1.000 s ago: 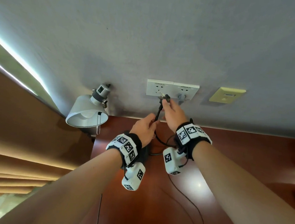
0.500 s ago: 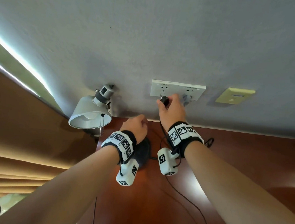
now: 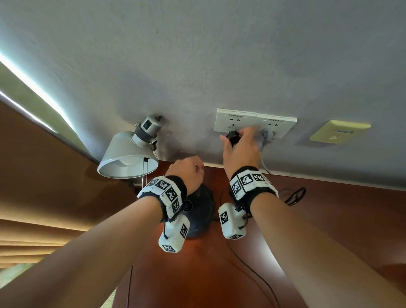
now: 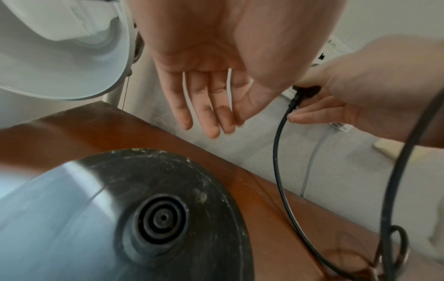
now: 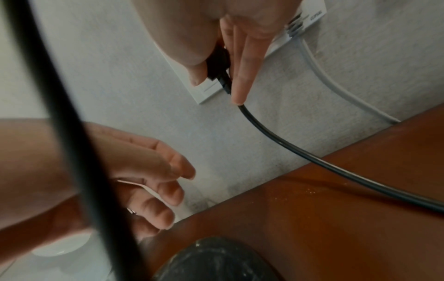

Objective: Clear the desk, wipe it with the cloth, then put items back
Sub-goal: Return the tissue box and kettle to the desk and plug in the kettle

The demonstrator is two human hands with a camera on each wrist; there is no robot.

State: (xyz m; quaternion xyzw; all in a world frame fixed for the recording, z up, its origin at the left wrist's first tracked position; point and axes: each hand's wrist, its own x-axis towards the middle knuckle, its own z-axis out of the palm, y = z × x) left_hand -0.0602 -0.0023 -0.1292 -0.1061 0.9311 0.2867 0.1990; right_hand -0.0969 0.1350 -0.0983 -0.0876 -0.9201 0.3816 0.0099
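My right hand [image 3: 240, 145] pinches a black plug [image 3: 233, 137] against the white wall socket [image 3: 234, 121] above the brown desk [image 3: 338, 227]. In the right wrist view the thumb and fingers [image 5: 240, 76] grip the plug [image 5: 217, 62], and its black cord [image 5: 312, 159] runs down onto the desk. The cord leads to a round black kettle base [image 4: 180, 209] on the desk [image 4: 120, 129]. My left hand [image 3: 186, 173] hangs over that base [image 3: 199, 212], fingers [image 4: 204, 114] loose and holding nothing.
A grey desk lamp [image 3: 128, 159] stands at the desk's back left corner, close to my left hand. A second socket plate [image 3: 277, 124] holds a grey plug with a pale cable [image 5: 336, 81]. A yellowish wall plate [image 3: 338, 133] sits further right. Thin black wires trail across the desk.
My left hand has let go of the cord and dropped down over the kettle base. My right hand has pushed the plug up against the socket.
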